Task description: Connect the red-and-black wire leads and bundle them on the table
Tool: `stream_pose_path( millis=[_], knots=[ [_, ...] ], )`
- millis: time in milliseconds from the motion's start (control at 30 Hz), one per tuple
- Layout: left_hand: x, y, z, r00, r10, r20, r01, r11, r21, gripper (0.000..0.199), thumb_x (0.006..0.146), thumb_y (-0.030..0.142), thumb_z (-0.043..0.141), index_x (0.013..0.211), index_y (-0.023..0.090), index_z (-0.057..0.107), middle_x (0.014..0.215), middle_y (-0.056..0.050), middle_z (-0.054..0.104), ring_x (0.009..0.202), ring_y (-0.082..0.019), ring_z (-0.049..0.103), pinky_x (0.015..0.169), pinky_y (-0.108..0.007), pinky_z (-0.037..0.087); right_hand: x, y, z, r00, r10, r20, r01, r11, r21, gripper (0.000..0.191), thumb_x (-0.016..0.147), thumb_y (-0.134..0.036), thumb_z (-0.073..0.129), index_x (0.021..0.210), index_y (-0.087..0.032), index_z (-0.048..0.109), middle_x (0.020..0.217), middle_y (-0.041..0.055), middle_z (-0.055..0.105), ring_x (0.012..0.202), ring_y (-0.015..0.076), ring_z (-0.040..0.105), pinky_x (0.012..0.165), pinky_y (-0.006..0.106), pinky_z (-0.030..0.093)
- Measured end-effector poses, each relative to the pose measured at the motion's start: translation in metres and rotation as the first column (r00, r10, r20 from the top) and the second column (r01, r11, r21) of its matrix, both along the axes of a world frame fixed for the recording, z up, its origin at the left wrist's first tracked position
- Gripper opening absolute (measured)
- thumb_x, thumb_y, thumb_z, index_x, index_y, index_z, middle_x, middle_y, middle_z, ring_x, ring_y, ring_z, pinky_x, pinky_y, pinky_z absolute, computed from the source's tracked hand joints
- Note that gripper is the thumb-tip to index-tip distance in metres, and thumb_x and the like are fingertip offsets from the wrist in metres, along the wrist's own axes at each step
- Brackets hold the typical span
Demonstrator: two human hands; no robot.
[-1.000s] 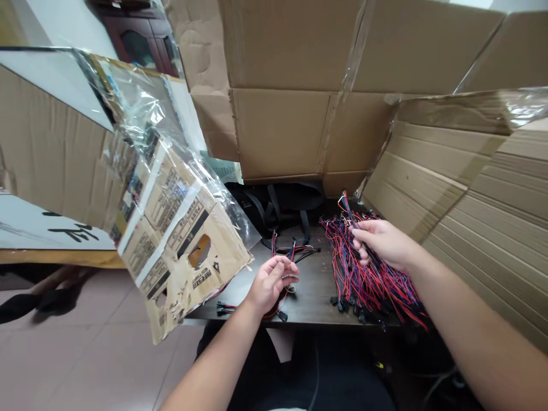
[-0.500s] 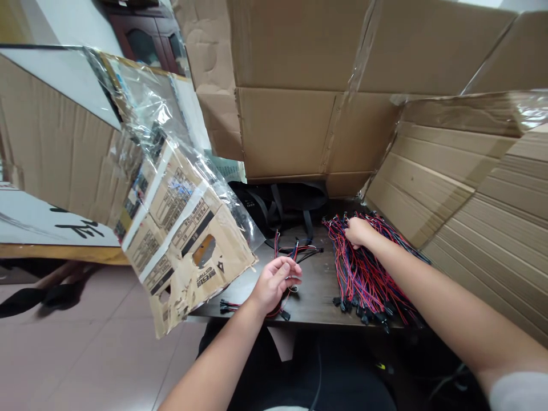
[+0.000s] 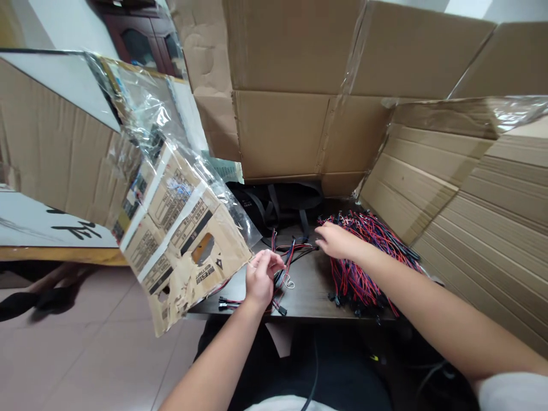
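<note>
Your right hand (image 3: 336, 241) has its grip partly curled, at the left edge of the large wire pile (image 3: 357, 282); I cannot tell whether it pinches anything. Your left hand (image 3: 260, 278) has thumb and fingers nearly together beside the smaller wire bunch (image 3: 293, 250) on the tabletop (image 3: 314, 294), its hold unclear.

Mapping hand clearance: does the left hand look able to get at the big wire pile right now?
Probably yes: beyond the small wire bunch, bare tabletop leads the left hand to the left side of the big wire pile; the right forearm crosses over its middle.
</note>
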State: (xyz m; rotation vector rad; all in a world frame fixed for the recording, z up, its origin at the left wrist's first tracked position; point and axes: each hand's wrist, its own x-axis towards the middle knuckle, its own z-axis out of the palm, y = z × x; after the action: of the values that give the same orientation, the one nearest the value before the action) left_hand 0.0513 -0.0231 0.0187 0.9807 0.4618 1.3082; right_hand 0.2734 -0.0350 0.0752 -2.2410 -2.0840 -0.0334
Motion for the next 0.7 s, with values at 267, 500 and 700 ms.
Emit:
stream_pose_path(
  millis=[267,500,700],
  knots=[
    [-0.026,-0.007,0.008,0.523,0.439,-0.73,0.016,0.852,0.524,0.021,0.072,0.029,0.068,0.091,0.02,0.068,0.096,-0.009,0.065,0.096,-0.027,0.059,0.091,-0.041,0.044,-0.04,0.017,-0.013,0.99,0.113,-0.081,-0.111,0.993,0.032,0.041,0.081,-0.005,0.054,0.12,-0.014,0.057,0.121,0.0163,0.058,0.111,0.0254,0.058,0.088,0.029,0.043],
    [-0.037,0.0,-0.01,0.132,0.462,-0.877,0.045,0.881,0.471,0.021,0.071,0.037,0.069,0.082,0.018,0.069,0.093,-0.015,0.064,0.096,-0.033,0.059,0.087,-0.041,0.043,-0.086,0.002,-0.038,0.974,0.067,-0.217,-0.064,0.998,0.023,0.022,0.09,-0.021,0.049,0.104,-0.016,0.065,0.102,0.0128,0.07,0.099,0.0234,0.065,0.08,0.028,0.044],
    [-0.028,0.01,-0.004,0.021,0.416,-0.909,0.016,0.909,0.416,0.02,0.071,0.034,0.067,0.059,0.018,0.063,0.08,-0.015,0.069,0.085,-0.03,0.064,0.077,-0.035,0.043,-0.11,-0.013,-0.063,0.956,-0.02,-0.293,0.038,0.998,0.056,0.029,0.093,-0.028,0.045,0.113,-0.018,0.062,0.107,0.0134,0.069,0.101,0.0242,0.065,0.081,0.031,0.044]
  ],
)
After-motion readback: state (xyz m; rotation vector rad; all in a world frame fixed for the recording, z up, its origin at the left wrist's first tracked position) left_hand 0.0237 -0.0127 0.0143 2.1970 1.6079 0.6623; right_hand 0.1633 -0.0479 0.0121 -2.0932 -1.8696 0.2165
